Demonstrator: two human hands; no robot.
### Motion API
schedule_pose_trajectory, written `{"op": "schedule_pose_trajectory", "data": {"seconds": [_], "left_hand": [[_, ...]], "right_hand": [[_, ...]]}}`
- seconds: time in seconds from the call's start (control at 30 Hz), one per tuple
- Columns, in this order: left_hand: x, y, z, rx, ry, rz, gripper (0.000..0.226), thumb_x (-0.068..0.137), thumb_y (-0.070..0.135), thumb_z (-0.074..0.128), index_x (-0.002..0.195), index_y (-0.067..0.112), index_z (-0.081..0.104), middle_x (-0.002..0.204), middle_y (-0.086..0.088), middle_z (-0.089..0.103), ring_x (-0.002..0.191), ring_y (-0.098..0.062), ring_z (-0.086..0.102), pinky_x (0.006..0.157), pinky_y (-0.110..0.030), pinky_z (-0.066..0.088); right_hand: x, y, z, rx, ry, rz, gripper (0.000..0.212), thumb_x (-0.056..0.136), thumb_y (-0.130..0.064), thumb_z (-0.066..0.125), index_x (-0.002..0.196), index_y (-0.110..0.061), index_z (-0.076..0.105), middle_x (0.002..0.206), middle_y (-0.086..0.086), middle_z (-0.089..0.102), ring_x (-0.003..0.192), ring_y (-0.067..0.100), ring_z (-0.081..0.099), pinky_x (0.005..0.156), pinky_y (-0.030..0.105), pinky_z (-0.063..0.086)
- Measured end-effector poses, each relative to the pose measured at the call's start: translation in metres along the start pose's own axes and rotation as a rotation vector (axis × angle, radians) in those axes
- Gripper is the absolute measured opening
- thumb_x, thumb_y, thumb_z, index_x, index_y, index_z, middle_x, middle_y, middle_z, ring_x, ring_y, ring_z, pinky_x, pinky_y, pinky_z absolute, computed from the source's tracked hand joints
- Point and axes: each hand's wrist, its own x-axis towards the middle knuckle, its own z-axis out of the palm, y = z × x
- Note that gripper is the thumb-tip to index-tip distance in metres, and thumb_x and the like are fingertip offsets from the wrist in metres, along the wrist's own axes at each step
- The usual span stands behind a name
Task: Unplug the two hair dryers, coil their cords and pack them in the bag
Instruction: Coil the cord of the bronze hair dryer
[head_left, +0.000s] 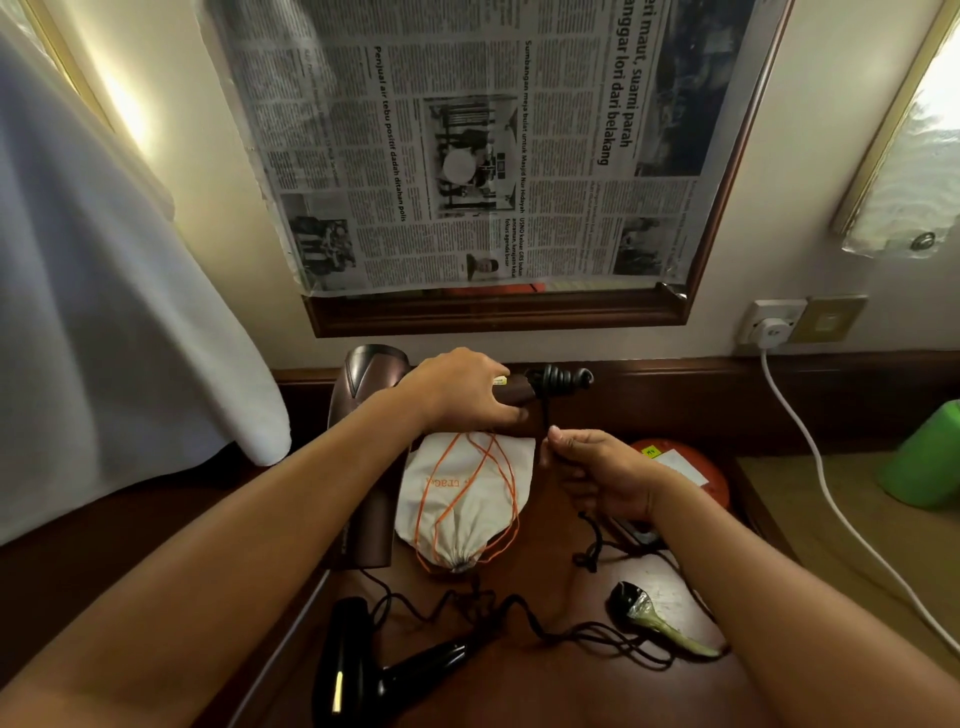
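A white cloth hangs at the far left, draping to the dark wooden desk; beside it a brown hair dryer lies at the desk's back edge, its handle pointing right, and the left hand grips that handle with curled fingers; black cord is already wound in loops around the handle's end; below the hand rests a white drawstring bag with orange strings, its gathered mouth toward the viewer; near the front edge lies a black hair dryer, its cord trailing loosely rightward across the desk; the right hand pinches the brown dryer's cord between thumb and fingers, the slack dropping beneath it; behind that hand sits a round orange object; on the wall at right, a white plug sits in a socket, its white cable running down; a green container stands at the far right.
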Motion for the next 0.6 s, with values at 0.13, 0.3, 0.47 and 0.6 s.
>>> {"op": "schedule_pose_trajectory", "data": {"seconds": [0.13, 0.3, 0.47, 0.6], "left_hand": [[-0.003, -0.002, -0.006, -0.012, -0.01, 0.005, 0.035, 0.08, 0.055, 0.065, 0.092, 0.022, 0.065, 0.082, 0.006, 0.059, 0.086, -0.018, 0.06, 0.072, -0.032, 0.047], [-0.008, -0.003, -0.009, -0.086, -0.043, 0.025, 0.034, 0.08, 0.051, 0.068, 0.096, 0.021, 0.069, 0.078, 0.008, 0.061, 0.081, -0.015, 0.06, 0.07, -0.032, 0.047], [-0.01, 0.0, -0.013, -0.082, -0.079, 0.044, 0.029, 0.079, 0.052, 0.068, 0.091, 0.026, 0.064, 0.074, 0.012, 0.058, 0.077, -0.012, 0.059, 0.07, -0.032, 0.048], [-0.011, 0.004, -0.013, -0.034, -0.117, 0.031, 0.035, 0.079, 0.05, 0.068, 0.099, 0.021, 0.067, 0.078, 0.007, 0.064, 0.076, -0.013, 0.061, 0.074, -0.036, 0.053]], "right_hand": [[0.009, -0.012, -0.013, -0.13, 0.0, 0.016, 0.034, 0.086, -0.044, 0.054, 0.075, -0.013, 0.06, 0.057, -0.002, 0.029, 0.047, 0.012, 0.022, 0.045, 0.024, 0.019], [0.009, -0.042, -0.019, -0.13, -0.027, 0.02, 0.015, 0.092, -0.017, 0.053, 0.092, -0.006, 0.063, 0.062, 0.0, 0.051, 0.052, 0.009, 0.04, 0.049, 0.022, 0.035], [0.014, -0.07, -0.022, -0.548, 0.062, -0.013, 0.009, 0.091, -0.004, 0.056, 0.09, -0.003, 0.065, 0.08, 0.012, 0.061, 0.059, 0.017, 0.05, 0.051, 0.027, 0.044], [0.018, -0.09, -0.022, -0.904, 0.149, -0.085, 0.017, 0.088, -0.011, 0.062, 0.074, -0.01, 0.07, 0.072, 0.009, 0.06, 0.056, 0.019, 0.047, 0.051, 0.032, 0.041]]}}
